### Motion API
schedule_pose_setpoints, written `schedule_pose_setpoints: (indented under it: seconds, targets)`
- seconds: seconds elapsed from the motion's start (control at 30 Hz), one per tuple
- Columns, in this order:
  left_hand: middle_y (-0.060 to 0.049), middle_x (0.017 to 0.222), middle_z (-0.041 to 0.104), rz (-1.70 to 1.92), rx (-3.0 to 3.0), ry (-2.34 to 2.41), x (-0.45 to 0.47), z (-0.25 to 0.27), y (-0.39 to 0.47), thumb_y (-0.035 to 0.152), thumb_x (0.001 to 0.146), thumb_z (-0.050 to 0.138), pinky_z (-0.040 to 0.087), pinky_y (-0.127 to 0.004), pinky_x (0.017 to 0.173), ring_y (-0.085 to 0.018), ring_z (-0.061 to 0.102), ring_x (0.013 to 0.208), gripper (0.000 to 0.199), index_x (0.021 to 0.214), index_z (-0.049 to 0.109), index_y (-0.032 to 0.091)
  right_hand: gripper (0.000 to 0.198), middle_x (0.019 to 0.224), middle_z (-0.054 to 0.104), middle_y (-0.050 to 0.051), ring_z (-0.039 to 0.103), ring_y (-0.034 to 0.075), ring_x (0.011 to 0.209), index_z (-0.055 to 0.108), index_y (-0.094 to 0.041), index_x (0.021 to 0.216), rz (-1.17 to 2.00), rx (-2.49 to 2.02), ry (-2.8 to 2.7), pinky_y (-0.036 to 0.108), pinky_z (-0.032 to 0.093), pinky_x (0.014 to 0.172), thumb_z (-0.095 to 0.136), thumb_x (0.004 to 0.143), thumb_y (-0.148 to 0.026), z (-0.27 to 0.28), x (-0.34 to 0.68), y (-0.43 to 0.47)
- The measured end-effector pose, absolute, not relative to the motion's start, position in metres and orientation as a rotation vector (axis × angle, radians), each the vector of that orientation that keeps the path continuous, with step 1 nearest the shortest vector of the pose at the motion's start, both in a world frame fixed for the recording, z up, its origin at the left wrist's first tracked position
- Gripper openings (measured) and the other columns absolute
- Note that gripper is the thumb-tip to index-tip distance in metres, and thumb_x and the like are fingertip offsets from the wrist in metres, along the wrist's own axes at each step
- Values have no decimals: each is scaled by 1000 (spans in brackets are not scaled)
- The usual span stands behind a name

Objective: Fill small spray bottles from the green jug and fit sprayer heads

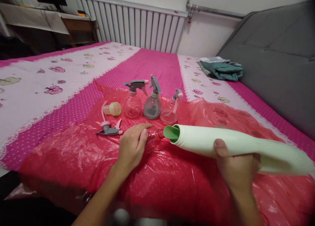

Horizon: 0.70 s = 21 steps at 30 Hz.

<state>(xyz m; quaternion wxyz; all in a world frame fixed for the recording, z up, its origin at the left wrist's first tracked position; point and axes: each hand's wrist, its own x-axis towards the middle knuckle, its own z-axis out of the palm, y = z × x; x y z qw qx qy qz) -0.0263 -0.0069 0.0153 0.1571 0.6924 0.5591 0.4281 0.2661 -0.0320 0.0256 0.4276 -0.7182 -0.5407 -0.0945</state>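
My left hand [134, 142] is wrapped round a clear spray bottle [154, 139] without its head, lying tilted toward the right on the red plastic sheet. My right hand [235, 168] grips a large pale green jug [209, 139], held nearly level. The jug's green spout [171, 132] meets the small bottle's neck; whether liquid is flowing I cannot tell. Left of my left hand lies a loose grey and pink spray head [109, 130]. Beside it rests a pale yellow cap [115, 108].
Three spray bottles with heads on, a clear one [132, 104], a grey one [152, 106] and another clear one [169, 112], stand behind my hands. The red plastic sheet [73, 147] covers the bed's front. Folded clothes [221, 70] lie near the grey headboard [275, 48].
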Motion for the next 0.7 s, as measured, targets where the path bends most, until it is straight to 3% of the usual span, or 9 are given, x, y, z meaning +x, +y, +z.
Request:
schedule_pose_setpoints:
  seconds: [0.23,0.4,0.57,0.7]
  targets:
    - [-7,120,85,1225,1973,1610,-26,15,-8,40,108,37,56,-44,101,-28,78,114,47,116,80,21,67,105,77,21,67,48,120,76,-14,108,-212,-1830,-1330,63,48,108,51,84,-72,29,266,-33]
    - [-7,119,84,1218,2001,1632,-27,15,-9,41,109,36,57,-44,98,-29,78,114,47,118,78,22,67,115,79,17,71,42,115,77,-18,114,-205,-1728,-1401,58,47,110,47,90,-73,37,259,-33]
    - [-8,118,84,1217,2011,1635,-27,14,-9,41,110,36,56,-43,98,-28,78,113,46,118,78,22,71,95,76,18,69,45,111,77,-15,110,-222,-1822,-1385,58,51,103,46,88,-76,24,274,-27]
    - [-8,119,84,1212,2010,1625,-27,14,-8,42,110,36,55,-43,98,-29,77,114,47,120,78,22,73,96,76,18,69,46,112,78,-15,108,-199,-1805,-1390,59,50,105,48,87,-78,18,282,-25]
